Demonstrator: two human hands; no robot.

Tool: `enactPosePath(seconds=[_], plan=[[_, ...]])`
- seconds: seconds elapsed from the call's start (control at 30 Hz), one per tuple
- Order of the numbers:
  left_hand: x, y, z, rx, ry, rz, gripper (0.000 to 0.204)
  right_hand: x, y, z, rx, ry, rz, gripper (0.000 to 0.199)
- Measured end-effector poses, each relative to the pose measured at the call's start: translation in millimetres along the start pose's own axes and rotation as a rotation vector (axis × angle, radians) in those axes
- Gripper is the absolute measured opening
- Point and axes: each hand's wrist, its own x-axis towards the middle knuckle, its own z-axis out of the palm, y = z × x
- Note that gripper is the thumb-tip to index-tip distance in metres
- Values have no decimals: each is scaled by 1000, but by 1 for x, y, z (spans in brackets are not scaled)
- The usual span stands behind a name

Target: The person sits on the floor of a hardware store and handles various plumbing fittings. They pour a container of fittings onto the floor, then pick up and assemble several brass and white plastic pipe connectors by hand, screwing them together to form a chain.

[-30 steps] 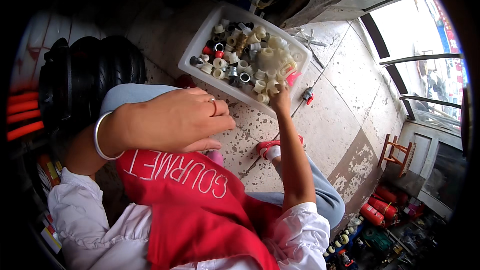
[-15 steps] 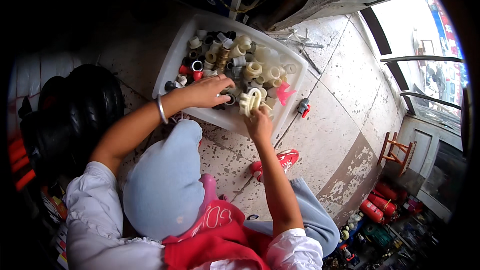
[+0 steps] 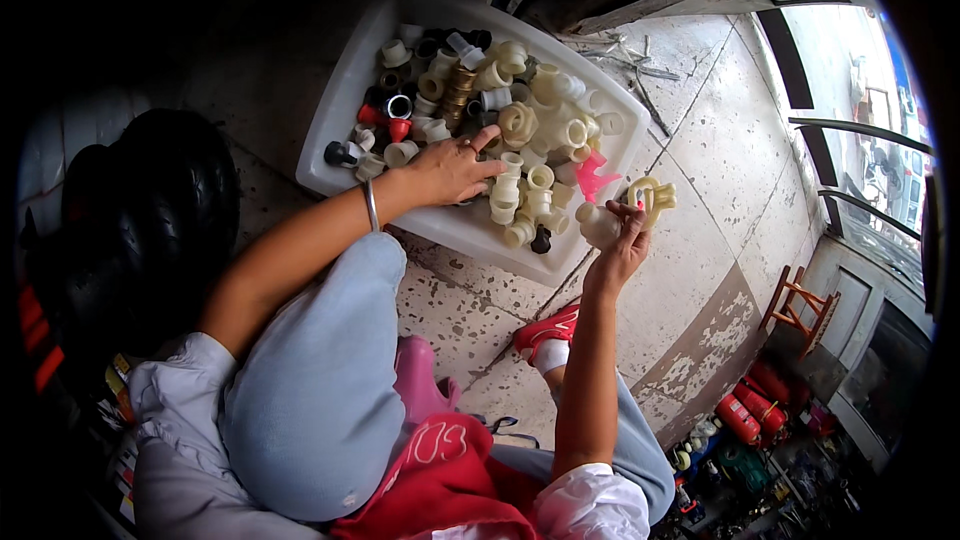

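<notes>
Since half a second ago the right hand (image 3: 620,240) has lifted out past the near right corner of the white rectangular plastic tub (image 3: 345,90), fingers closed around several cream plastic pipe fittings (image 3: 650,198). Left hand (image 3: 448,170) lies half open, fingertips touching the heap of cream, black and red fittings (image 3: 500,120) inside, by its near edge.

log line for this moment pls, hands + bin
left hand: in white bin, on the fittings | right hand: holds cream plastic fittings at the bin's near right edge | pink piece in bin
</notes>
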Motion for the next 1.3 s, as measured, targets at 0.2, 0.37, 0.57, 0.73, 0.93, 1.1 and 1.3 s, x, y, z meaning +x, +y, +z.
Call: enactPosePath(seconds=[0.2,0.37,0.57,0.73,0.93,1.1,1.3], plan=[[-35,-8,22,-18,166,194,34,-31,12,9,-441,-224,-245,26],[-73,-44,-24,32,732,-91,31,3,14,-29,-710,-83,-365,20],[-132,-131,-22,-297,758,-646,41,-5,14,-19,-813,-234,-426,49],[-108,-136,-7,-417,666,-715,58,28,79,-49,-381,-115,373,45],[-125,-93,-20,-505,619,-676,49,31,46,-51,-371,-216,318,33],[-128,-49,-5,-872,460,-503,33,5,-12,-136,-572,-222,456,35],[-116,-5,38,-921,59,-351,34,-17,-105,-212,-777,-185,524,30]])
